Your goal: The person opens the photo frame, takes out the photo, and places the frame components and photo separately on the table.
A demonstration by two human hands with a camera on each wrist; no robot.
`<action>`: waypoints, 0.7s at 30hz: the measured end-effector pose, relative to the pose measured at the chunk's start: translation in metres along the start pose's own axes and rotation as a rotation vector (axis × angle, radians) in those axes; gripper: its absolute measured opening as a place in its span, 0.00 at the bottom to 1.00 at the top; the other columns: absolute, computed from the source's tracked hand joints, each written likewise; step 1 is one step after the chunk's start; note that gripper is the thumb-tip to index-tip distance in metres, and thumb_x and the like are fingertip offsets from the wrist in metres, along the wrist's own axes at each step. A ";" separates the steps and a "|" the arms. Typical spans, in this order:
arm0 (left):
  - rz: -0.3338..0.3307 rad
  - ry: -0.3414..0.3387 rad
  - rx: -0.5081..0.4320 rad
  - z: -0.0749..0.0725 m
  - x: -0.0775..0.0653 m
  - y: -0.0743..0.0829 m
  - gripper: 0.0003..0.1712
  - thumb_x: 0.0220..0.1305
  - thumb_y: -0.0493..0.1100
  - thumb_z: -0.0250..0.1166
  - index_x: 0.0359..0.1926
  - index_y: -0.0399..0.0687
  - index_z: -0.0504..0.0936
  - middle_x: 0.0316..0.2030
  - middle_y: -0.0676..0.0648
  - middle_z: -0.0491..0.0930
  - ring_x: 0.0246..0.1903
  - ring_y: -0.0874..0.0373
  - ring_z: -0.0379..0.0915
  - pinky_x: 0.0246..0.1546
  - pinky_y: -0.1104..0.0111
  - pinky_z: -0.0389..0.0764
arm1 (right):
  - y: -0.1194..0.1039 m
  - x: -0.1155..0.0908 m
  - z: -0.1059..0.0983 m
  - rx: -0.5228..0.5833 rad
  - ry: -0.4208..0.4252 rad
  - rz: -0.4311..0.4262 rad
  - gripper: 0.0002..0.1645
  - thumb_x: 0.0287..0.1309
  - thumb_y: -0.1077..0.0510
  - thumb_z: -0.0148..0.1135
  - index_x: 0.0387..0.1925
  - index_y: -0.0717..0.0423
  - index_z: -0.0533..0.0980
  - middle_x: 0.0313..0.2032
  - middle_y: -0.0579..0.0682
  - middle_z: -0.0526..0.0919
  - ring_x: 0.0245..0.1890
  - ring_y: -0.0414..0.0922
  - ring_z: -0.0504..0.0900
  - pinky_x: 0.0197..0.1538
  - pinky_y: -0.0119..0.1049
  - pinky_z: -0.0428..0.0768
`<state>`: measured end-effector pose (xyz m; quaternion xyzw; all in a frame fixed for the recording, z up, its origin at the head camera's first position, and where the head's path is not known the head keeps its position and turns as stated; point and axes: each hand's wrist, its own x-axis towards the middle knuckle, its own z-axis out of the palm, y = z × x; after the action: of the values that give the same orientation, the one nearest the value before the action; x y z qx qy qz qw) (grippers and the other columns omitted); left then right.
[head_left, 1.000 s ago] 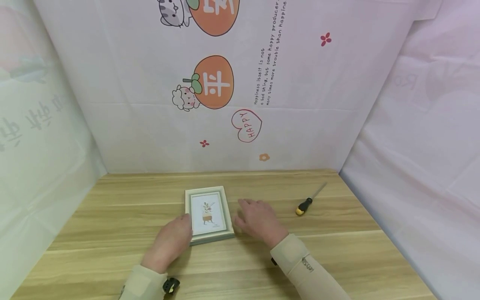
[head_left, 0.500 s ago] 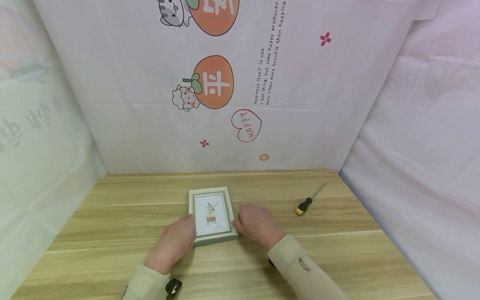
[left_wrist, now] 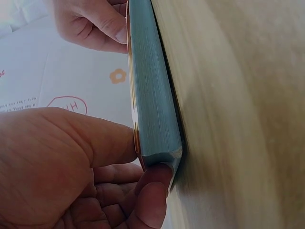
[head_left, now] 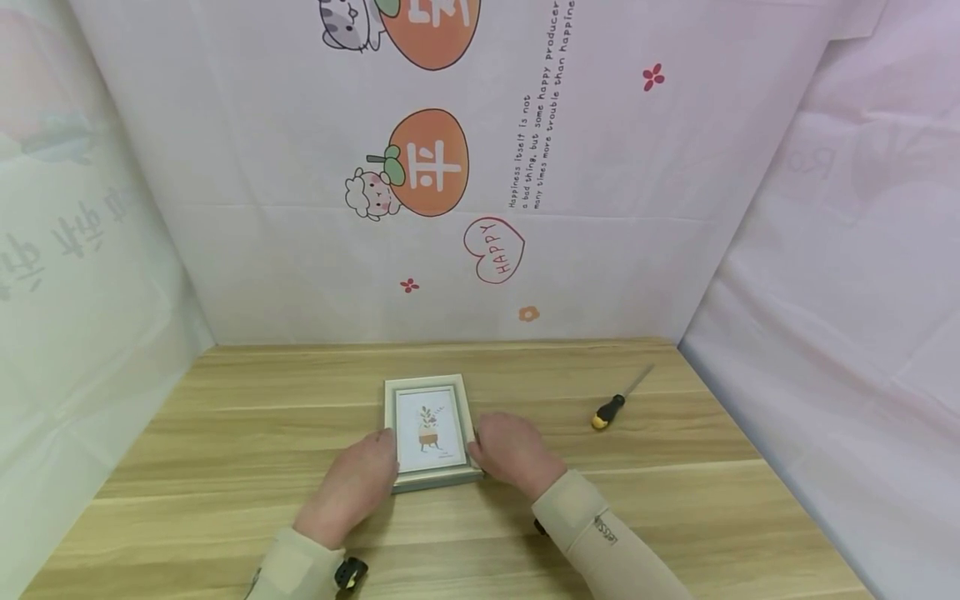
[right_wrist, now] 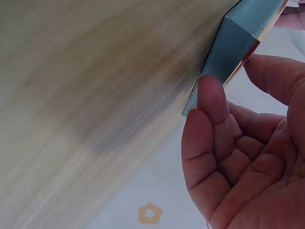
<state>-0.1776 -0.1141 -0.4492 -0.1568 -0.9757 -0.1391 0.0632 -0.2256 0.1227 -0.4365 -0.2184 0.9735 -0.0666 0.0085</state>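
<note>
On the wooden table lies a picture frame [head_left: 437, 480] with a pale cream rim and blue-grey sides, holding a print [head_left: 429, 429] of a plant in a brown pot. My left hand [head_left: 352, 487] grips its left edge; in the left wrist view the thumb of that hand [left_wrist: 71, 162] is on the face edge and a finger touches the blue-grey side [left_wrist: 155, 86]. On the opposite edge, my right hand [head_left: 517, 454] pinches the frame. The right wrist view has this hand [right_wrist: 252, 157] with thumb on the face edge and fingertips against the side [right_wrist: 233, 45].
A screwdriver [head_left: 609, 410] with a black and yellow handle lies to the right, its shaft slanting toward the back. Beyond the wooden tabletop [head_left: 225, 458] hangs a white printed cloth [head_left: 322, 292], with more white cloth [head_left: 832, 333] at both sides.
The picture frame has slid slightly right, with my left hand moving along with it. My right hand has closed in on the right edge and its fingers have curled.
</note>
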 end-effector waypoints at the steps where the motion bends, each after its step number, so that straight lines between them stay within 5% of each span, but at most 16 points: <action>1: 0.003 0.001 0.000 0.000 0.000 0.000 0.13 0.65 0.38 0.58 0.45 0.31 0.74 0.34 0.39 0.79 0.36 0.46 0.77 0.39 0.54 0.80 | 0.000 0.000 0.000 0.001 -0.002 0.004 0.16 0.62 0.49 0.55 0.21 0.50 0.68 0.20 0.45 0.70 0.21 0.42 0.69 0.25 0.40 0.72; 21: 0.078 0.055 -0.004 0.005 0.002 0.006 0.10 0.63 0.38 0.59 0.40 0.33 0.75 0.30 0.42 0.78 0.31 0.48 0.76 0.35 0.56 0.81 | -0.003 -0.004 -0.003 0.056 -0.054 0.072 0.14 0.61 0.56 0.56 0.21 0.53 0.70 0.20 0.47 0.71 0.21 0.43 0.70 0.28 0.39 0.73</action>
<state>-0.1777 -0.1071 -0.4518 -0.1910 -0.9665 -0.1427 0.0948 -0.2208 0.1217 -0.4329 -0.1846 0.9780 -0.0876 0.0432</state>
